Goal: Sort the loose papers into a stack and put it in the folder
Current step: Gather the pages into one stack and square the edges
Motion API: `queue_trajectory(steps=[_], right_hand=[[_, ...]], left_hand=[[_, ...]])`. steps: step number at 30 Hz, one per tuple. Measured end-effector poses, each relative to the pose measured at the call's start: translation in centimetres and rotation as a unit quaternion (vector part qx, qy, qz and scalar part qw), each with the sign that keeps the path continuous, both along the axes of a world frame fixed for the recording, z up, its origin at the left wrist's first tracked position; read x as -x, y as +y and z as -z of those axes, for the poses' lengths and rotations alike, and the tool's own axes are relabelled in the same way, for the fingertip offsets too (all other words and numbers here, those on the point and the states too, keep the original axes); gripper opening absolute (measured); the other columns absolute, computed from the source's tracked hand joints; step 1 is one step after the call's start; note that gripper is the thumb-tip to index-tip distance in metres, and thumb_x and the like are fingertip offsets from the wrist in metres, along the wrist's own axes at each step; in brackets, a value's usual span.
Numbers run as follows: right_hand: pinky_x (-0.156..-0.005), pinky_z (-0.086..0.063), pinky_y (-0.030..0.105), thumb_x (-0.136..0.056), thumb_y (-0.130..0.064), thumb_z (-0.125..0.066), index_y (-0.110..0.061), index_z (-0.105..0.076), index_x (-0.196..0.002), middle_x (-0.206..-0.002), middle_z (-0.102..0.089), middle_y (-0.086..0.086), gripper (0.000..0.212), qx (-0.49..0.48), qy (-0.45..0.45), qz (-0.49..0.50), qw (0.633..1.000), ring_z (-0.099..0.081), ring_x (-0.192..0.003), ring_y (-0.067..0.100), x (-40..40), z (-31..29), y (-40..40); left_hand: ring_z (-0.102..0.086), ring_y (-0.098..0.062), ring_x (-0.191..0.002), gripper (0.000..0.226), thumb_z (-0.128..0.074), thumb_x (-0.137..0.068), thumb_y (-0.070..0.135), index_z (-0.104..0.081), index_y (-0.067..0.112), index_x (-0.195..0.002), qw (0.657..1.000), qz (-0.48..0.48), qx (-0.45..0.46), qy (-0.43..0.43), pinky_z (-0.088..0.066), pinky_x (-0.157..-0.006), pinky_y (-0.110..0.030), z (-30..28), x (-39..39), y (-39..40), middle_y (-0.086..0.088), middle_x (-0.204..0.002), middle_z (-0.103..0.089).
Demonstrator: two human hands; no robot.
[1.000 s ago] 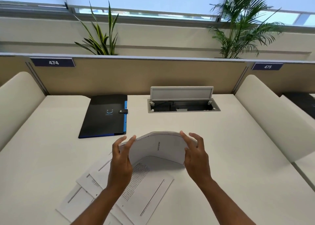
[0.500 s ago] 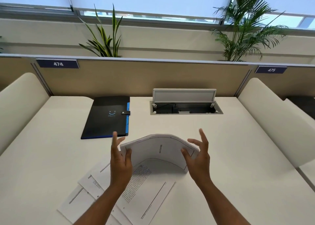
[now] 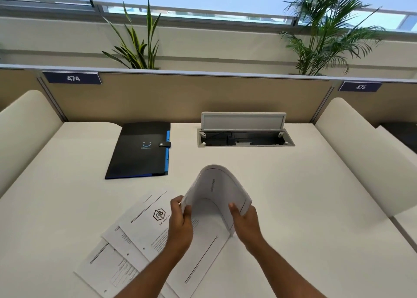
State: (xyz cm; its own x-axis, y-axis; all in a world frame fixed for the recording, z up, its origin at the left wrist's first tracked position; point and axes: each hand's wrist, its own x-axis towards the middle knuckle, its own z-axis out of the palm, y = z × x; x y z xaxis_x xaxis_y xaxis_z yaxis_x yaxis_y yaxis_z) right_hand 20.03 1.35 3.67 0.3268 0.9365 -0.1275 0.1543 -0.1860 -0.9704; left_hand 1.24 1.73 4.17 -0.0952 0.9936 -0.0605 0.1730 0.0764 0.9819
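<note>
One bundle of papers (image 3: 220,191) is held bowed into an arch above the near middle of the desk (image 3: 304,196), its two short edges pointing down. The left hand (image 3: 180,224) pinches the left edge, its fingers (image 3: 186,212) closed on the sheets, and the right hand (image 3: 246,224) clasps the right edge, thumb inside the arch and the other fingers behind the paper. Under and to the left of the hands, loose sheets (image 3: 140,236) lie fanned and overlapping on the desk; at least four can be counted, the topmost bearing a hexagon logo, though the forearms hide part of the fan. One black folder (image 3: 140,150) with a blue edge lies flat and snapped shut at the far left, well apart from the sheets, with bare desk between them. One cable box (image 3: 244,137) with its lid raised sits far centre. Two rounded cream side panels bound the desk left and right; the right half of the surface is open. Two number plates and two plants stand along the back partition (image 3: 191,97).
</note>
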Motion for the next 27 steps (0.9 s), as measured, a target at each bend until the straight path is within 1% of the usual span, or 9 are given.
queue_trajectory(steps=[2, 3, 5, 8, 13, 17, 20, 23, 27], right_hand=[[-0.069, -0.056, 0.026, -0.104, -0.02, -0.06, -0.025, -0.072, -0.097, -0.084, -0.074, -0.013, 0.014, -0.022, -0.033, -0.001, 0.999, -0.068, -0.076, 0.005, 0.5, 0.0, -0.4], [-0.064, -0.049, 0.016, -0.105, -0.017, -0.06, -0.032, -0.068, -0.086, -0.072, -0.068, -0.021, 0.025, -0.033, -0.046, 0.007, 0.998, -0.061, -0.066, 0.0, 0.8, 0.0, -0.6], [-0.064, -0.047, 0.011, -0.105, -0.016, -0.059, -0.035, -0.066, -0.083, -0.07, -0.066, -0.027, 0.03, -0.034, -0.044, 0.021, 0.998, -0.059, -0.065, -0.005, 1.4, 0.3, -1.1], [-0.077, -0.055, 0.017, -0.106, -0.017, -0.056, -0.037, -0.07, -0.098, -0.094, -0.075, -0.028, 0.026, -0.023, -0.021, 0.028, 0.999, -0.071, -0.088, -0.002, 2.1, 0.8, -2.1], [-0.079, -0.052, 0.007, -0.104, -0.016, -0.059, -0.041, -0.067, -0.1, -0.098, -0.075, -0.026, 0.026, -0.033, -0.014, 0.052, 0.998, -0.07, -0.096, -0.004, 1.3, 0.3, -1.6], [-0.098, -0.057, 0.038, -0.104, -0.02, -0.061, -0.028, -0.065, -0.118, -0.111, -0.074, -0.008, 0.017, 0.025, 0.02, 0.036, 0.999, -0.069, -0.108, 0.015, 0.7, 0.9, -1.4], [-0.094, -0.056, 0.036, -0.103, -0.023, -0.062, -0.028, -0.066, -0.118, -0.111, -0.075, -0.007, 0.016, 0.01, 0.035, 0.058, 0.998, -0.07, -0.105, 0.011, 0.3, 1.2, -1.2], [-0.088, -0.053, 0.032, -0.103, -0.02, -0.062, -0.026, -0.065, -0.116, -0.106, -0.072, -0.011, 0.015, 0.05, 0.062, 0.06, 0.995, -0.067, -0.1, 0.007, 0.5, 1.9, -1.4], [-0.077, -0.052, 0.024, -0.102, -0.016, -0.064, -0.032, -0.068, -0.097, -0.101, -0.075, -0.012, 0.017, 0.049, 0.058, 0.07, 0.995, -0.071, -0.099, 0.013, -0.1, 1.6, -0.6]], left_hand=[[-0.061, -0.01, -0.095, 0.018, -0.04, -0.104, 0.026, -0.033, 0.037, -0.116, 1.0, -0.005, 0.001, 0.002, -0.059, -0.065, -0.023, -0.1, -0.6, -0.3, 0.012, -0.108, -0.054], [-0.063, -0.007, -0.092, 0.017, -0.039, -0.104, 0.026, -0.034, 0.038, -0.114, 1.0, -0.011, -0.008, 0.004, -0.059, -0.063, -0.022, -0.1, -1.0, -0.5, 0.013, -0.106, -0.056], [-0.063, -0.001, -0.089, 0.018, -0.038, -0.104, 0.025, -0.034, 0.041, -0.113, 1.0, -0.02, -0.022, 0.004, -0.057, -0.061, -0.021, 0.0, -1.5, -1.1, 0.013, -0.102, -0.059], [-0.063, 0.003, -0.085, 0.018, -0.038, -0.104, 0.023, -0.033, 0.039, -0.11, 0.999, -0.03, -0.017, 0.008, -0.055, -0.06, -0.018, 0.4, -1.9, -1.8, 0.009, -0.101, -0.06], [-0.061, 0.003, -0.087, 0.018, -0.04, -0.103, 0.026, -0.033, 0.041, -0.107, 0.998, -0.036, -0.036, 0.031, -0.057, -0.058, -0.02, 0.0, -1.4, -1.6, 0.026, -0.095, -0.058], [-0.06, -0.004, -0.087, 0.011, -0.04, -0.102, 0.026, -0.033, 0.033, -0.108, 0.998, -0.043, -0.02, 0.044, -0.054, -0.057, -0.016, 0.6, -0.5, -1.1, 0.013, -0.1, -0.054], [-0.06, 0.004, -0.091, 0.009, -0.04, -0.098, 0.035, -0.035, 0.037, -0.105, 0.996, -0.065, -0.046, 0.048, -0.052, -0.063, -0.009, 0.8, 0.0, -0.9, 0.014, -0.101, -0.056], [-0.057, 0.003, -0.086, 0.012, -0.042, -0.101, 0.028, -0.037, 0.036, -0.109, 0.996, -0.058, -0.023, 0.06, -0.048, -0.062, -0.004, 1.5, 0.2, -0.9, 0.02, -0.097, -0.051], [-0.055, -0.011, -0.093, 0.022, -0.043, -0.103, 0.021, -0.036, 0.031, -0.121, 0.993, -0.07, 0.003, 0.09, -0.052, -0.061, -0.012, 1.3, 1.0, 0.3, 0.012, -0.1, -0.052]])
